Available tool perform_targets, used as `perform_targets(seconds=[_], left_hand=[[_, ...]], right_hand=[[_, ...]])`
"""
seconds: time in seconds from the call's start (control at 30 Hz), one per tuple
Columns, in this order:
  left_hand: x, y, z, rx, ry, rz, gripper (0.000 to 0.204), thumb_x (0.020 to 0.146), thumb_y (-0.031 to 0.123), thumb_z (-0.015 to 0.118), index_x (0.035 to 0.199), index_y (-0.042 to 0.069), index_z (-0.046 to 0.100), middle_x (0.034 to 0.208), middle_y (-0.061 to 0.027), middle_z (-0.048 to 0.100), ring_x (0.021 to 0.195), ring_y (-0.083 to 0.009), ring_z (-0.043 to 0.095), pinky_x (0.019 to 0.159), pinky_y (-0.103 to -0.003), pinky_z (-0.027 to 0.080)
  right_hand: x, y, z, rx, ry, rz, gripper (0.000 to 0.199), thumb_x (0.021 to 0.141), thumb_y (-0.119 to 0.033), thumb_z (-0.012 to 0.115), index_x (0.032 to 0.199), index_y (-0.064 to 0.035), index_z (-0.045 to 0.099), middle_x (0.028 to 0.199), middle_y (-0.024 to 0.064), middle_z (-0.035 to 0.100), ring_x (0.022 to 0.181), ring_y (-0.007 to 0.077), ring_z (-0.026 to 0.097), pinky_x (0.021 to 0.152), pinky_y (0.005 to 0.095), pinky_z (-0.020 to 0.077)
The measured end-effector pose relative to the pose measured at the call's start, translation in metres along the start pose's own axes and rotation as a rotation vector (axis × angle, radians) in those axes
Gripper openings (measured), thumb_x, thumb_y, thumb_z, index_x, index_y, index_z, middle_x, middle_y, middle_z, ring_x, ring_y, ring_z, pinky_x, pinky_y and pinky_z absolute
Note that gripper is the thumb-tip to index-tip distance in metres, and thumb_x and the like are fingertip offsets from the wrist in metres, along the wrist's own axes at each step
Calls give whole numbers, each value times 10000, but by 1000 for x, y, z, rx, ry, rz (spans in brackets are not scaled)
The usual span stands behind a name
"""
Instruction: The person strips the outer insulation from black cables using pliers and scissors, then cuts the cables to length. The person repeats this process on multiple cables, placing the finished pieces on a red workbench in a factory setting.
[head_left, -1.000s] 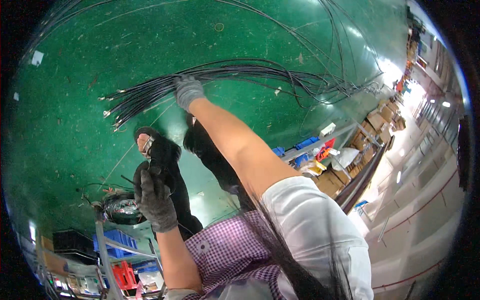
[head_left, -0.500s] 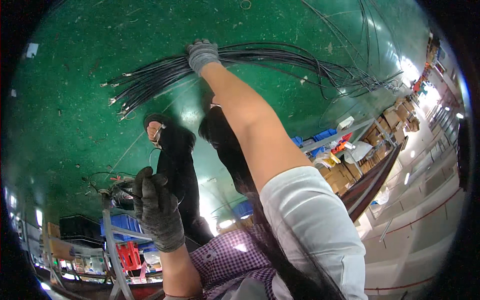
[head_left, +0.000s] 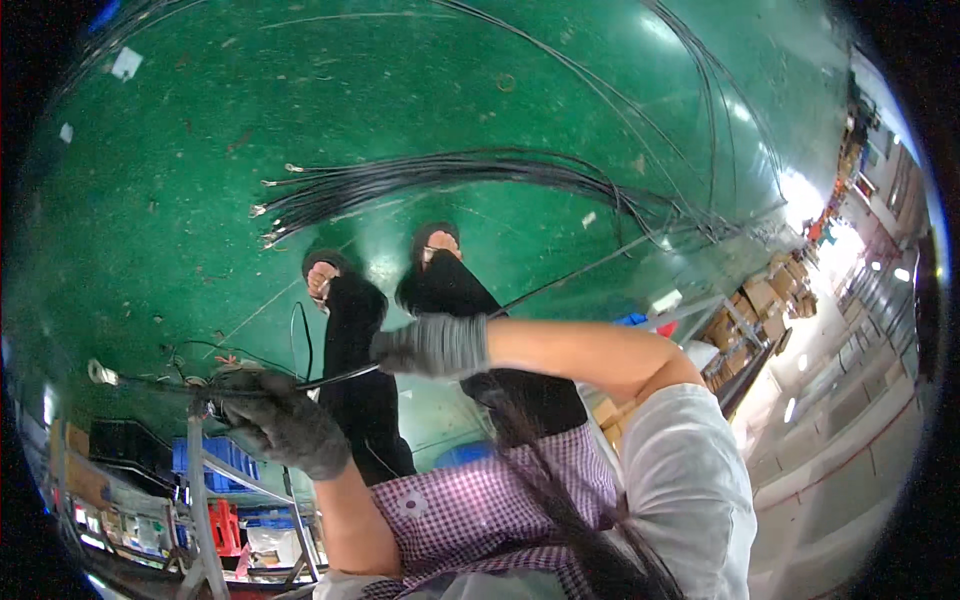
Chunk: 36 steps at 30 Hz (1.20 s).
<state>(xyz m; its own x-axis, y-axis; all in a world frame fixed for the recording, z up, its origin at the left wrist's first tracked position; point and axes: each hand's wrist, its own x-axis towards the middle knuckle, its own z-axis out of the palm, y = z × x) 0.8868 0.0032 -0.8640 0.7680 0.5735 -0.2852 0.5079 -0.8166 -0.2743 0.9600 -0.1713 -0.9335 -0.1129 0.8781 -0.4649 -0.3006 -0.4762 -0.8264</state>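
A single black cable (head_left: 345, 377) runs across in front of my body, its metal lug (head_left: 102, 373) sticking out at the far left. My gloved left hand (head_left: 285, 420) is closed round it beside the top of a metal stand; some of its fingers are hidden. Farther right, my gloved right hand (head_left: 430, 346) also grips the cable, a little blurred. From there the cable slants up to the right toward a bundle of black cables (head_left: 430, 172) on the green floor. Several metal lugs (head_left: 262, 211) fan out at the bundle's left end.
A grey metal stand (head_left: 198, 480) rises at lower left, with blue crates (head_left: 215, 462) and a red plastic item (head_left: 226, 527) behind it. Loose cables (head_left: 600, 90) cross the floor at upper right. Cardboard boxes (head_left: 765, 300) are stacked on the right. My feet stand below the bundle.
My right hand has left the bundle and come back toward my body, now gripping one cable. My left hand has lowered and moved left onto that cable. The view has shifted.
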Motion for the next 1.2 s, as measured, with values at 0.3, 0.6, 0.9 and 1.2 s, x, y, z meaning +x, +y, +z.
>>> perform_targets(seconds=[0.3, 0.6, 0.9, 1.2], left_hand=[[-37, -31, -21, -579, -228, -238, 79, 804, 96, 368, 824, 46, 426, 834, -97, 418, 804, -212, 435, 749, -290, 351], [-22, -21, -10, -1099, -222, -420, 142, 808, 130, 401, 931, 59, 418, 853, -88, 443, 784, -198, 453, 698, -295, 380], [-17, -1, -35, -1648, -144, -631, 244, 813, 164, 433, 1037, 72, 410, 871, -78, 468, 764, -184, 471, 647, -300, 409], [-43, -5, -13, -1601, -105, -739, 241, 844, 281, 393, 886, 54, 463, 684, -58, 522, 620, -127, 465, 591, -266, 386]], right_hand=[[74, 125, -352, -1363, 630, 1142, 452, 845, -278, 210, 1223, -53, 316, 1297, 129, 252, 1199, 266, 230, 978, 378, 165], [101, 122, -399, -1223, 944, 905, 209, 708, -164, 511, 884, -68, 566, 935, 181, 544, 875, 335, 523, 703, 397, 437], [75, 92, -361, -1189, 672, 324, 268, 794, -288, 402, 943, -102, 525, 909, 161, 545, 851, 315, 508, 711, 369, 426], [-23, -71, -167, -1004, 1122, 256, 231, 821, -197, 386, 852, -10, 519, 767, 196, 547, 708, 325, 527, 617, 342, 430]])
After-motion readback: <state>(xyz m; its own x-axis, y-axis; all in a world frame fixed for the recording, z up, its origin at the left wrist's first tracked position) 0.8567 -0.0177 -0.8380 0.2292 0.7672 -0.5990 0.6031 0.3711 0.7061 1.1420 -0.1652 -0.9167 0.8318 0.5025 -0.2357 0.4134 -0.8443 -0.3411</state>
